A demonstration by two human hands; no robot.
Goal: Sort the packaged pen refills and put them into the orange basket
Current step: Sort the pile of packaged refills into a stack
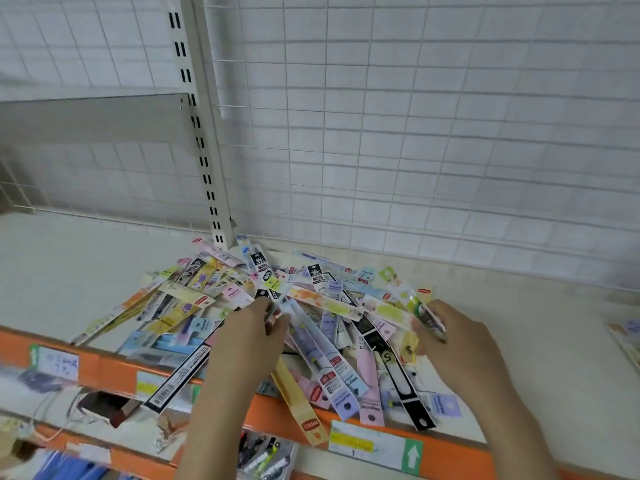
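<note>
Both hands deep in the refill pile — orange basket not in view.
Left hand [251, 336] pinches a clear packet; right hand [450, 337] grips a green-printed one. Long colourful plastic refill packets [311, 306] overhang the orange-edged white shelf [519, 327] — a tug could spill them.

A cream shelf [86, 258] with an orange front edge — a sprawling pile of packaged pen refills [277, 317] lies on it.
</note>
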